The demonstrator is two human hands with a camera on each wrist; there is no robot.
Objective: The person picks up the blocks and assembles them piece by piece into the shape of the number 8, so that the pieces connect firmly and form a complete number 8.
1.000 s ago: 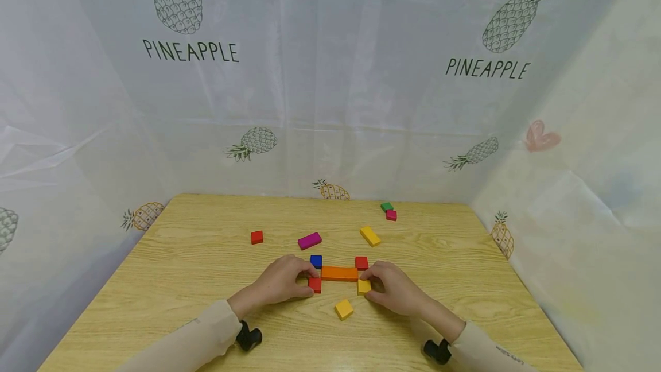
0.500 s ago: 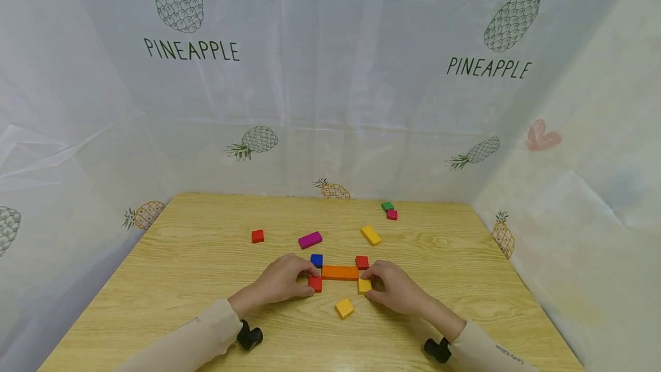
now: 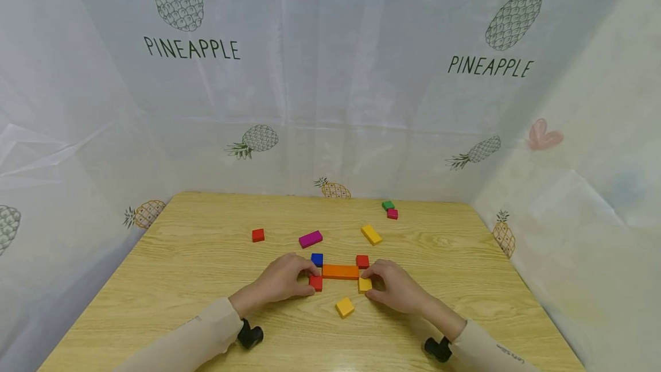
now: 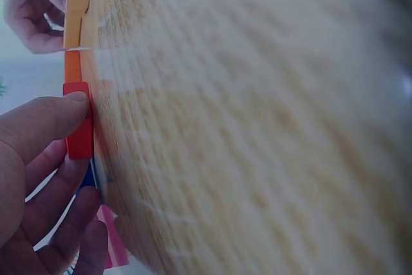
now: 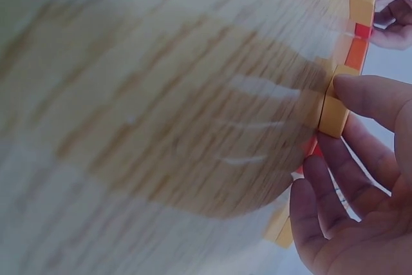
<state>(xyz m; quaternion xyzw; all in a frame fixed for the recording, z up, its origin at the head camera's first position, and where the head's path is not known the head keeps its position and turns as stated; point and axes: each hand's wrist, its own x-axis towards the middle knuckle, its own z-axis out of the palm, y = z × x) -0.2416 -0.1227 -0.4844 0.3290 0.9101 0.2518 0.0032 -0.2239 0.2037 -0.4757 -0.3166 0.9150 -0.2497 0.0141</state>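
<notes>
My left hand (image 3: 283,278) pinches a red block (image 3: 316,283) between thumb and fingers. On the other side, my right hand (image 3: 396,288) grips a yellow block (image 3: 365,285) the same way. Between them lies a long orange block (image 3: 341,271), its ends close to the held pieces. A blue block (image 3: 317,259) sits behind its left end, a second red block (image 3: 363,261) behind its right end. In the left wrist view the thumb presses the near face of the red block (image 4: 79,123). The right wrist view has the thumb on the yellow block (image 5: 336,111).
Nearer the person lies another yellow block (image 3: 345,307). Farther back on the wooden table (image 3: 206,280) are a red block (image 3: 258,235), a purple block (image 3: 311,239), a long yellow block (image 3: 370,235), and green (image 3: 388,205) and pink (image 3: 392,214) blocks. Printed sheets surround it.
</notes>
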